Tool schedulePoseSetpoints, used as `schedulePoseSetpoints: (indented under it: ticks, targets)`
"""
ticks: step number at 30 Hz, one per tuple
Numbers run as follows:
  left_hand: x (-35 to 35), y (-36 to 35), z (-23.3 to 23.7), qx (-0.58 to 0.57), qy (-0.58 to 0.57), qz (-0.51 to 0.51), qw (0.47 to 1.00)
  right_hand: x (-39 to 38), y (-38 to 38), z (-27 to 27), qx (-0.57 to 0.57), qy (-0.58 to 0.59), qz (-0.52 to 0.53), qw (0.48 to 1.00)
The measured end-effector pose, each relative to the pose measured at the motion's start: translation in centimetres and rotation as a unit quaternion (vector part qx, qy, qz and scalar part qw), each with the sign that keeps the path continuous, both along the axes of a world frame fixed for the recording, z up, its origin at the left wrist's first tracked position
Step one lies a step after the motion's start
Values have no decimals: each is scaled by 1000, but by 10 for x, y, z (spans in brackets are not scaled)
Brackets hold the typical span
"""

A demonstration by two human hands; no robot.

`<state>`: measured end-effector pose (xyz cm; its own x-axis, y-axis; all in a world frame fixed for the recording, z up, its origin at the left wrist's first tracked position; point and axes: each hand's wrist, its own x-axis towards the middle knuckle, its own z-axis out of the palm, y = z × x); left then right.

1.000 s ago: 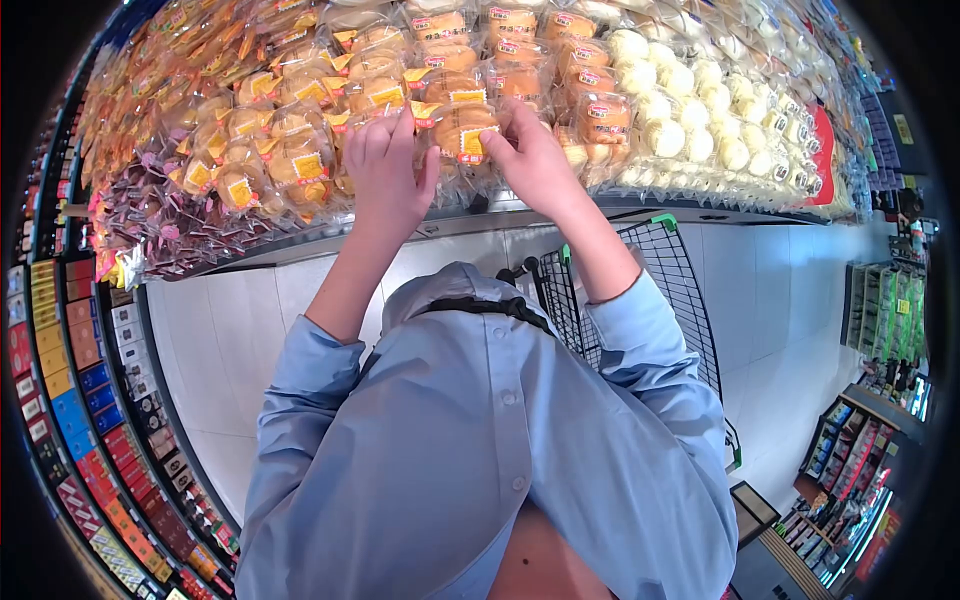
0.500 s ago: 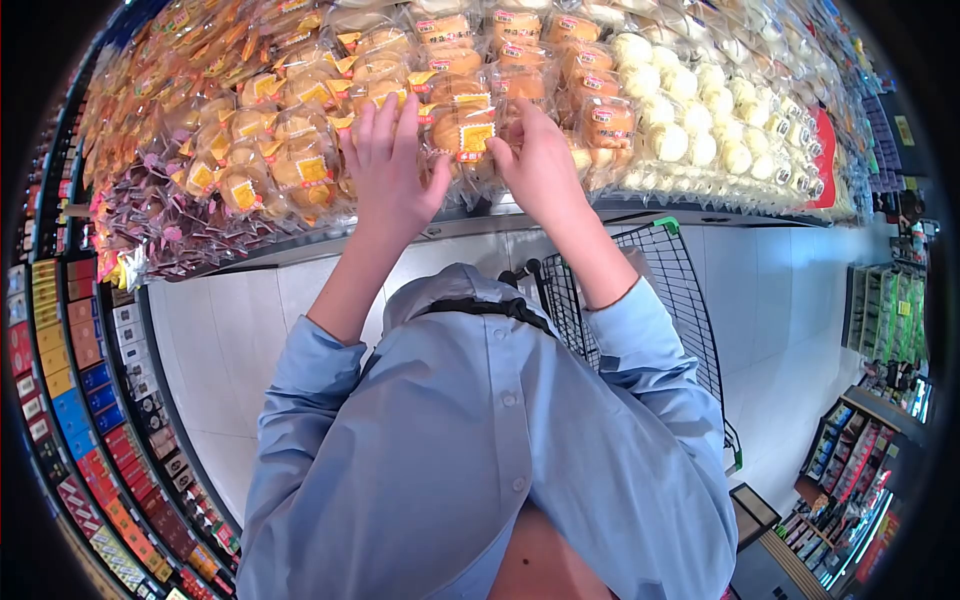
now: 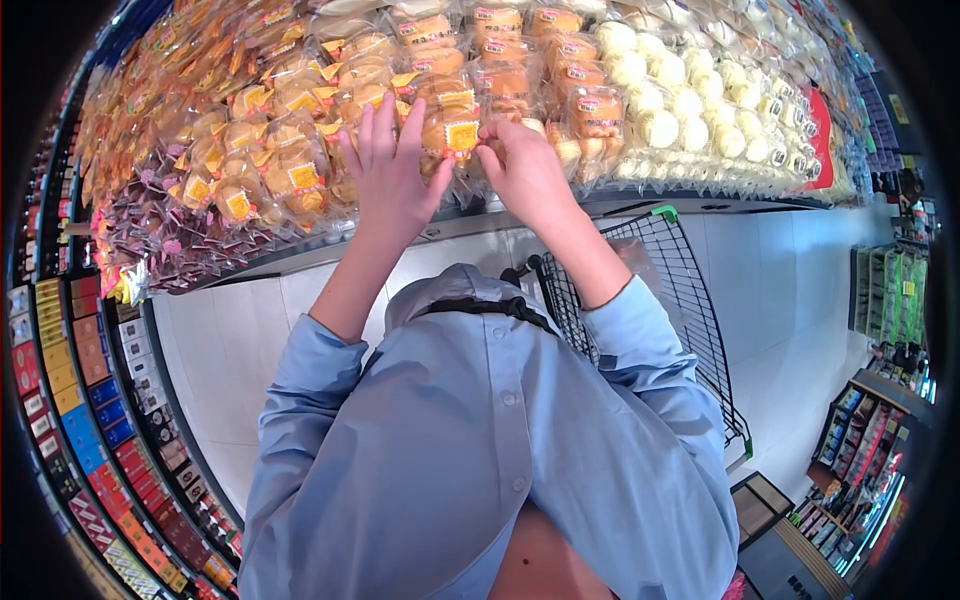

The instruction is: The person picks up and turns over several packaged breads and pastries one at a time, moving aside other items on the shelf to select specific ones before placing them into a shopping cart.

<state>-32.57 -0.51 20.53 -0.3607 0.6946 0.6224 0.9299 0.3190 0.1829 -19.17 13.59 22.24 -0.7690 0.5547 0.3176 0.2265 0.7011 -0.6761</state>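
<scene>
A round bun in clear wrap with a yellow-and-orange label (image 3: 461,134) sits at the front of the bakery display, between my two hands. My left hand (image 3: 392,170) lies over the packs on its left side, fingers spread and thumb out close to the bun's lower left edge. On the other side, my right hand (image 3: 528,175) has its thumb and index finger closed at the right edge of the wrapper. Its other fingers are curled and partly hidden. More wrapped buns (image 3: 300,175) are stacked left of my left hand.
Brown packaged cakes (image 3: 598,112) and pale round buns (image 3: 660,128) fill the display to the right. A black wire shopping cart (image 3: 690,300) with green corners stands below the display's edge. Shelves of boxed goods (image 3: 100,400) curve along the left.
My right hand has shifted slightly left, and its fingers have drawn together at the wrapper's edge. The left hand stays nearly in place; the view has shifted a little.
</scene>
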Motion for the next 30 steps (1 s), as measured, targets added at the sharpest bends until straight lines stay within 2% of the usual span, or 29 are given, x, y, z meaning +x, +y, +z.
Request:
schedulePoseSetpoints:
  ticks: [7, 10, 13, 16, 18, 21, 24, 26, 29, 30]
  targets:
    - [6, 2, 7, -26, -16, -11, 999, 9, -6, -3, 10, 86, -16, 996]
    - [9, 3, 15, -20, -26, -21, 999, 17, -10, 7, -41, 89, -29, 995]
    - [16, -3, 26, 18, -32, -78, 996, 38, -12, 7, -127, 146, -5, 981]
    - [32, -16, 33, 18, -102, -156, 982, 79, -5, -10, -331, 134, 32, 933]
    - [43, -27, 25, -5, -169, -210, 963, 112, 3, -23, -427, 121, 0, 896]
    - [56, -33, 15, -119, -339, -271, 893, 168, 20, -78, -417, 106, -94, 898]
    - [67, -22, 6, -229, -346, -313, 854, 229, 29, -127, -420, 53, -229, 877]
    - [75, -11, -7, -297, -326, -330, 834, 269, 31, -163, -463, -34, -319, 826]
    - [92, 8, -19, -391, -314, -362, 786, 332, 25, -236, -388, -208, -341, 831]
    - [101, 16, -24, -419, -312, -375, 765, 346, 15, -254, -352, -228, -348, 839]
